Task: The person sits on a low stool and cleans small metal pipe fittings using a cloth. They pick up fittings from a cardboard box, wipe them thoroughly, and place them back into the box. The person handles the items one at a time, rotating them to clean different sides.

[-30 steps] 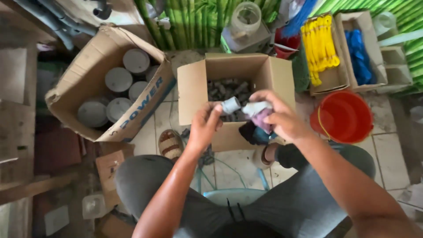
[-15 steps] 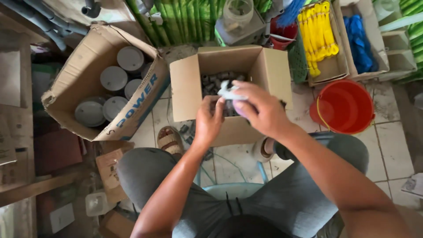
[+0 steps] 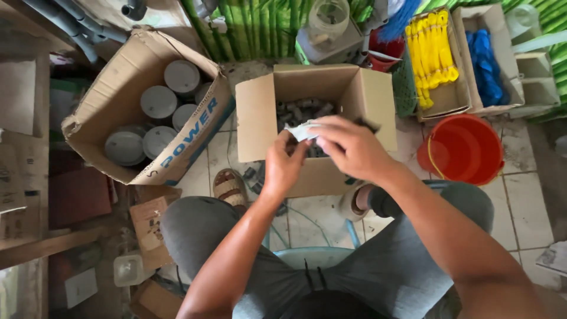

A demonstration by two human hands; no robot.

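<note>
White, thin wrapping (image 3: 304, 131), a bit of tape or plastic by the look of it, sits between both hands just above the open cardboard box (image 3: 258, 112) of small grey pipe fittings (image 3: 298, 111). Left hand (image 3: 283, 166) has its fingers curled up against the white piece; whether it truly pinches cannot be told. Right hand (image 3: 348, 147) is closed over it from above, fingers bent, hiding whatever lies underneath. Left of this stands a larger carton (image 3: 112, 88) of grey round caps (image 3: 158, 101). An orange bucket (image 3: 463, 149) stands on the tiled floor to the right.
</note>
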